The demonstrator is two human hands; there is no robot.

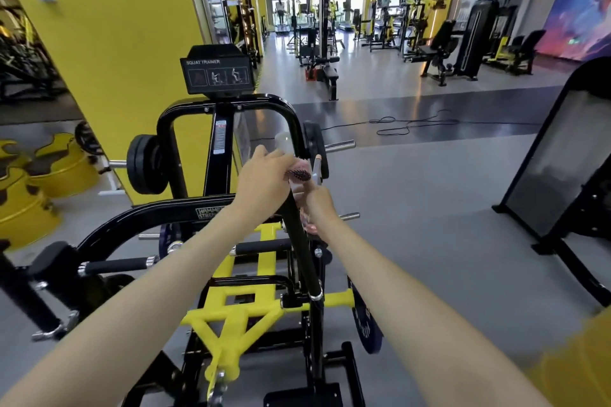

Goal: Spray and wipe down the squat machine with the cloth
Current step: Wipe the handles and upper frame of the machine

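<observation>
Our right hand (319,208) clamped round pink cloth (302,163), wrapped on black handle bar (305,251) of squat machine (231,311). Just above grip, our left hand (264,177) curled on clear spray bottle (284,141). Cloth soft, light; bar rigid. We judge: squeeze bar through cloth.

Cloth (308,225) mostly hidden by right hand (319,208), spray bottle (283,141) blurred, machine (231,314) base cropped.
</observation>
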